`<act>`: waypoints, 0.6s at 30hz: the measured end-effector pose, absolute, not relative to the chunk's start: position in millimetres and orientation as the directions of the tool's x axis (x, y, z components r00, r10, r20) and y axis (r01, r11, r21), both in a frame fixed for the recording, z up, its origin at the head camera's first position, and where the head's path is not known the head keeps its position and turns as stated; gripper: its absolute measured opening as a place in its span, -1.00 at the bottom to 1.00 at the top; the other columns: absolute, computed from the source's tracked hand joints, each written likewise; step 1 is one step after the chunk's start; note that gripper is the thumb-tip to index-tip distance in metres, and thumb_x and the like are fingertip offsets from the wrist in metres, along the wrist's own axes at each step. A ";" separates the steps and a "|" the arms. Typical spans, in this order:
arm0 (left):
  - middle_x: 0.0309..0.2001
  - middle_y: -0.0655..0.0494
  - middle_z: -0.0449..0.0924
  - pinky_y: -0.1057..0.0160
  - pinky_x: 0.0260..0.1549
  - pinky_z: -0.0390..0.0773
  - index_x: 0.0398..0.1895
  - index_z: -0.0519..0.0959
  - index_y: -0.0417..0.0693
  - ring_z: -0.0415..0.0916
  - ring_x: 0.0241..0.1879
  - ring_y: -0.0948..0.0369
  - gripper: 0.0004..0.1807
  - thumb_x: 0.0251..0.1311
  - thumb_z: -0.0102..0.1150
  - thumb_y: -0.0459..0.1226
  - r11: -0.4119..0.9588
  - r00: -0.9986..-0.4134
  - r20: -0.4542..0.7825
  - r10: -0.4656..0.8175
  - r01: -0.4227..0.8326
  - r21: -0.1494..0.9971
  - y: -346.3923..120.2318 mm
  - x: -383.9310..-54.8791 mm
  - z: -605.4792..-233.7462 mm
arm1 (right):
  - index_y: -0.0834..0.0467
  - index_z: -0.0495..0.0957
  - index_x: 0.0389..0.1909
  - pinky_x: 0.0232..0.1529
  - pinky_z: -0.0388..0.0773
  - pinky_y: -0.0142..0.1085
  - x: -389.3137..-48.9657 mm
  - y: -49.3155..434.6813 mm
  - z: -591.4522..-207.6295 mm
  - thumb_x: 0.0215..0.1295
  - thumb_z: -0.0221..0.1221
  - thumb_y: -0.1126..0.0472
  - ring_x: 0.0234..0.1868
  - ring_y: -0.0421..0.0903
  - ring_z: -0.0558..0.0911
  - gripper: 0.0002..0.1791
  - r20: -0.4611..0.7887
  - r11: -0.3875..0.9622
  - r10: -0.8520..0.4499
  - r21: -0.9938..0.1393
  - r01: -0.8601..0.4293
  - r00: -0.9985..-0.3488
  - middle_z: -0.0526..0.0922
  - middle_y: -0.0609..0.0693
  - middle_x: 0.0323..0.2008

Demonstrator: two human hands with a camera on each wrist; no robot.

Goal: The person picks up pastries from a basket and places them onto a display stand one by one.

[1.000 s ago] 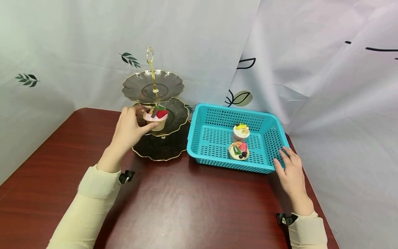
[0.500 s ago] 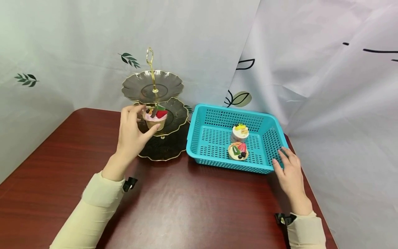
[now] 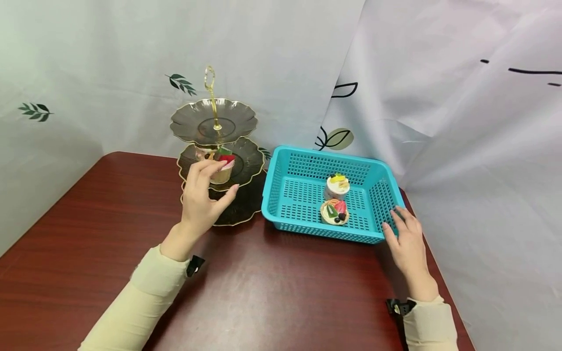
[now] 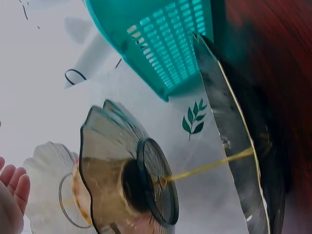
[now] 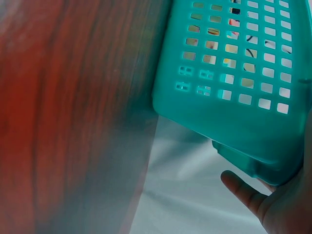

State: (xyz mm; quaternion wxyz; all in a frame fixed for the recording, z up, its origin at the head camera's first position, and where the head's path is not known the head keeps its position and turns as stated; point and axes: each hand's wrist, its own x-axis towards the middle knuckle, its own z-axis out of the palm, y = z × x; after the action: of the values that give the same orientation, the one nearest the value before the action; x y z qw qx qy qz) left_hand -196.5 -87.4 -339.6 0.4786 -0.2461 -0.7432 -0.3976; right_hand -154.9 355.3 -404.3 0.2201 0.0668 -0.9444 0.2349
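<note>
White fabric printed with dark leaves [image 3: 285, 58] backs a glossy red-brown wood-grain bench [image 3: 272, 297], where a turquoise perforated plastic basket [image 3: 325, 233] sits beside a smoky, scalloped three-tier stand [image 3: 237, 126] edged in gold. A person's left hand [image 3: 199, 202], thumb and fingers parted around nothing, hangs before the stand; the right hand [image 3: 408, 243] rests loosely spread at the basket's near right corner, gripping nothing, apparently to steady it. Upright on the middle tier [image 3: 251, 158] is a pink-topped tan cupcake [image 3: 224, 175], presumably for level footing; two cream-topped fruit pastries [image 3: 331, 215] share the basket
</note>
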 end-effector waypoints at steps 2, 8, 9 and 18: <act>-0.11 -0.33 0.48 0.35 0.11 0.34 -0.02 0.53 -0.38 0.41 -0.07 -0.12 -0.54 0.13 0.28 -0.19 0.546 -0.398 0.917 -0.004 0.768 0.335 -82.8 -195.8 -340.7 | 0.45 0.33 0.25 0.22 0.16 0.25 -154.7 355.4 -403.9 0.43 0.00 0.10 0.35 0.34 0.15 -0.44 0.449 0.880 -0.023 -0.415 -0.231 -0.893 0.26 0.32 0.34; -0.12 -0.34 0.49 0.38 -0.04 0.38 -0.03 0.53 -0.38 0.44 -0.08 -0.11 -0.48 0.24 0.18 -0.05 0.540 -0.368 0.929 0.038 0.790 0.291 -71.1 -193.1 -348.2 | 0.46 0.34 0.24 0.21 0.16 0.25 -155.0 354.8 -403.2 0.41 0.01 0.11 0.34 0.34 0.16 -0.44 0.454 0.882 -0.022 -0.410 -0.230 -0.891 0.27 0.32 0.33; -0.12 -0.33 0.49 0.38 -0.08 0.39 -0.04 0.54 -0.37 0.45 -0.09 -0.10 -0.49 0.24 0.18 -0.04 0.541 -0.363 0.931 0.044 0.792 0.283 -69.1 -192.8 -349.7 | 0.46 0.34 0.24 0.21 0.16 0.25 -155.2 354.8 -403.1 0.42 0.01 0.11 0.34 0.34 0.16 -0.44 0.455 0.882 -0.021 -0.410 -0.231 -0.890 0.27 0.33 0.33; -0.14 -0.24 0.49 0.28 -0.20 0.42 -0.01 0.53 -0.32 0.44 -0.16 0.00 -0.54 0.23 0.21 -0.10 0.498 -0.418 0.906 0.062 0.800 0.335 -55.8 -189.5 -361.5 | 0.46 0.33 0.25 0.20 0.18 0.27 -155.5 354.9 -402.7 0.43 -0.01 0.09 0.34 0.34 0.15 -0.43 0.440 0.881 -0.018 -0.418 -0.222 -0.898 0.25 0.32 0.34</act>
State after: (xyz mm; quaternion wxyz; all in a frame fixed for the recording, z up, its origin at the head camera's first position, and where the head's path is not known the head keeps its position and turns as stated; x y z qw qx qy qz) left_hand -189.5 -55.8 -361.5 0.4534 -0.2923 -0.7373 -0.4067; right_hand -155.5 354.9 -402.7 0.2167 0.0635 -0.9453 0.2354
